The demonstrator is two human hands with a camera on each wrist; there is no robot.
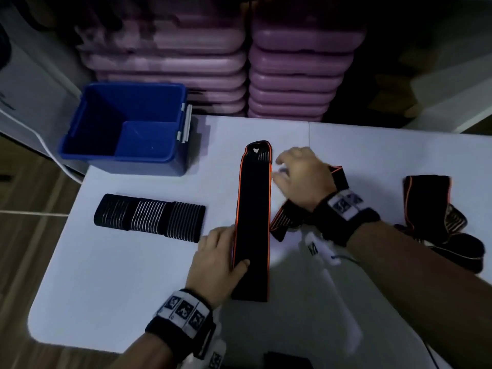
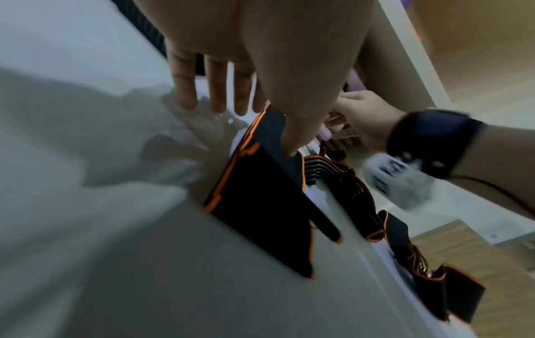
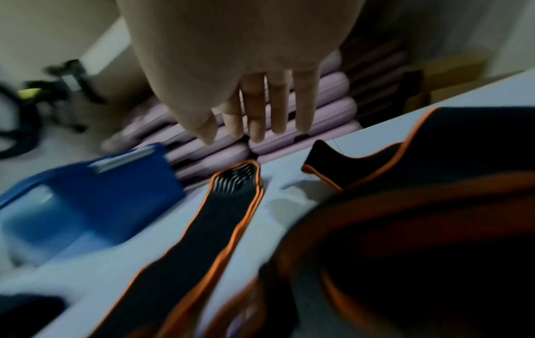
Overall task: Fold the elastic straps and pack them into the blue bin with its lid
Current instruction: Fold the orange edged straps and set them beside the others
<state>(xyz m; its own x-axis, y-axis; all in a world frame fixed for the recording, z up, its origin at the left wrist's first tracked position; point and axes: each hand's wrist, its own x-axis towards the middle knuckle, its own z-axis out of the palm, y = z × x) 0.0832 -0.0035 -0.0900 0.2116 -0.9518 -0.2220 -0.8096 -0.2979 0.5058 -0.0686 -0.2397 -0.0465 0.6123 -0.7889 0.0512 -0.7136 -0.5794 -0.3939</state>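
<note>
My left hand [image 1: 215, 259] at left edge of strap [image 1: 253, 214], thumb pressing on top, fingers straight. My right hand [image 1: 303, 177] right of strap, fingers loose, empty. Blue bin [image 1: 149, 163] beyond strap, left.

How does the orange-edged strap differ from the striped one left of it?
The orange-edged strap has orange trim, the striped strap white lines. The first lies lengthwise, longer, pressed by the left hand; the second lies crosswise, untouched. Both are black, flat on the table.

blue bin [image 1: 138, 165] mouth open | striped strap [image 1: 149, 218] lies before it | purple stacks [image 1: 292, 75] behind
</note>
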